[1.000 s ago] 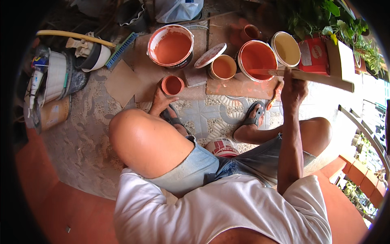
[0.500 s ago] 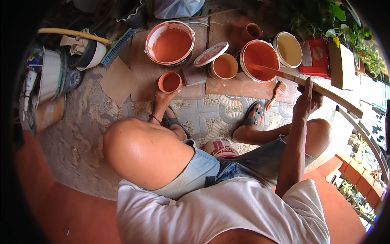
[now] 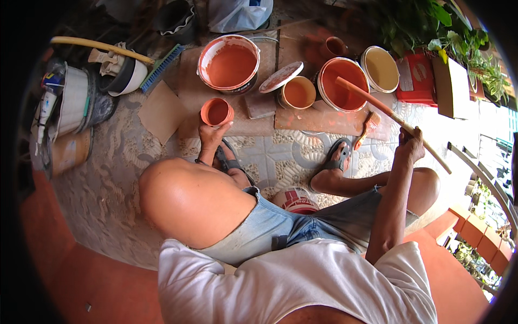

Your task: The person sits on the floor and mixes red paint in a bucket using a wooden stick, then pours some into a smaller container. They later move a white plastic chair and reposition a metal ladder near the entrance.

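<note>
The patterned tile floor (image 3: 280,162) carries everything, with the person seated on it, knees spread and sandalled feet forward. A sheet of paint-smeared cardboard (image 3: 324,116) lies across the far part of the floor, and the paint containers stand on it or at its edges.

The largest is a paint bucket (image 3: 229,63) with terracotta paint, at the far left end of the cardboard. Toward the right end stands an orange paint bucket (image 3: 341,82), and just beside it, further right, a cream paint bucket (image 3: 381,68). Between the two orange buckets sits a small paint can (image 3: 297,93), with its lid (image 3: 280,76) leaning on its far rim.

A long wooden stick (image 3: 399,125) slants from the orange paint bucket, where its paint-coated end rests at the rim, out toward the floor's right edge. The right hand (image 3: 409,147) is closed around the stick partway along its length.

A paintbrush (image 3: 367,125) lies at the cardboard's near right edge, close to the right foot.

The small terracotta pot (image 3: 217,112) is at the cardboard's near left corner, mouth facing up and slightly toward the camera. The left hand (image 3: 211,135) grips it from below, fingers wrapped on its side.
</note>
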The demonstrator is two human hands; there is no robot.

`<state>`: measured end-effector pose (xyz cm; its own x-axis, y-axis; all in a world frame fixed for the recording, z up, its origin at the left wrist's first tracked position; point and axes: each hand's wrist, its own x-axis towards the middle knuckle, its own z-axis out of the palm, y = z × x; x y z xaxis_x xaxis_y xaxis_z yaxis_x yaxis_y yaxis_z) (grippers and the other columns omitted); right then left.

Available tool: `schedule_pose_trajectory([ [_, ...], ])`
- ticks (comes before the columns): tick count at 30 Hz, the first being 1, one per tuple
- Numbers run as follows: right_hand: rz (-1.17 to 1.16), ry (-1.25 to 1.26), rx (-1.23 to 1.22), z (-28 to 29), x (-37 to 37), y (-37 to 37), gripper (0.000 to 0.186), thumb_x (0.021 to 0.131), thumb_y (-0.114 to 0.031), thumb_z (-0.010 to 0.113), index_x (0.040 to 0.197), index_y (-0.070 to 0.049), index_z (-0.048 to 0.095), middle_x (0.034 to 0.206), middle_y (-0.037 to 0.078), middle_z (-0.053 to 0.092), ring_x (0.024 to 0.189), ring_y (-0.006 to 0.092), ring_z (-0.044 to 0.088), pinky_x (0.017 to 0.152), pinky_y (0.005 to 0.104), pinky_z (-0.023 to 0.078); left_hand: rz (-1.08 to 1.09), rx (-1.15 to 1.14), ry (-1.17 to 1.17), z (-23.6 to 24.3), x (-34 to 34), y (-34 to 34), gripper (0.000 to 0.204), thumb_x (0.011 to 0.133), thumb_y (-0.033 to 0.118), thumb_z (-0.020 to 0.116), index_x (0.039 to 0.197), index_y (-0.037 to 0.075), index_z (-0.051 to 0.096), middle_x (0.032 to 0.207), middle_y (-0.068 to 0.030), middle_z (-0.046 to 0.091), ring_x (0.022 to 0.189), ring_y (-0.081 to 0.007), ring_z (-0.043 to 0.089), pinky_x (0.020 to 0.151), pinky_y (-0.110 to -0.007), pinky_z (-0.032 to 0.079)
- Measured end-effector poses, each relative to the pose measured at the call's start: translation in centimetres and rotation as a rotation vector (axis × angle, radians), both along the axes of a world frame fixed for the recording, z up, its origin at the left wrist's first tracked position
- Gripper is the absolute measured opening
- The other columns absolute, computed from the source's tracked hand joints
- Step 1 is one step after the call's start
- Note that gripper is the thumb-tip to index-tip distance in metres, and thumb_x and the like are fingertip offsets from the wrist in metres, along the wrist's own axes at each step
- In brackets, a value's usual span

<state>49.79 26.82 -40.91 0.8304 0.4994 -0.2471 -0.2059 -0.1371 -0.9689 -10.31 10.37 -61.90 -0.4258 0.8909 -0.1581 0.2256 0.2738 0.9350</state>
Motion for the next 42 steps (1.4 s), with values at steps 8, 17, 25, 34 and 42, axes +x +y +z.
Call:
schedule_pose_trajectory([
  [8,0.339,0.324,0.086,-0.3,-3.3,2.0,0.034,0.104,-0.023,0.07,0.124,0.003,0.063,0.11,0.019,0.072,0.09,0.0254,0.073,0.065,0.0282,0.057,0.038,0.154,0.114,0.3,0.3,1.4,0.062,0.077,0.021,0.097,0.13,0.0,0.072,0.124,-0.0124,0.079,0.114,-0.0236,0.076,0.1,-0.039,0.059],
  [17,1.039,0.058,0.504,5.6,-32.7,6.0,0.019,0.098,-0.008,0.081,0.113,0.002,0.074,0.099,0.013,0.08,0.089,0.0253,0.08,0.08,0.0369,0.068,0.109,0.246,0.108,1.2,-0.3,3.2,0.078,0.067,0.013,0.096,0.139,0.008,0.064,0.132,-0.0133,0.071,0.124,-0.0329,0.069,0.106,-0.045,0.055],
  [25,1.528,-0.772,0.509,3.2,-43.6,8.7,0.017,0.093,-0.014,0.085,0.093,0.0,0.076,0.084,0.011,0.079,0.074,0.0189,0.077,0.072,0.0343,0.06,0.169,0.14,0.149,1.2,-0.2,3.4,0.079,0.067,0.015,0.098,0.139,0.011,0.065,0.133,-0.013,0.071,0.125,-0.0342,0.069,0.104,-0.045,0.057],
  [34,1.555,-0.587,0.068,1.1,-43.9,8.8,0.029,0.092,-0.026,0.082,0.099,0.002,0.08,0.081,0.013,0.079,0.076,0.0184,0.075,0.074,0.0353,0.059,0.168,0.172,0.18,0.5,0.1,3.4,0.077,0.07,0.02,0.1,0.139,0.012,0.065,0.133,-0.0141,0.072,0.122,-0.0362,0.071,0.101,-0.046,0.059],
  [42,1.548,-0.701,0.469,-1.1,-42.9,10.6,0.015,0.094,-0.009,0.085,0.104,-0.001,0.076,0.088,0.008,0.078,0.076,0.0127,0.071,0.076,0.0288,0.057,0.133,0.191,0.245,-0.1,0.0,3.5,0.076,0.071,0.022,0.1,0.138,0.012,0.066,0.128,-0.014,0.074,0.119,-0.0358,0.073,0.098,-0.047,0.06],
])
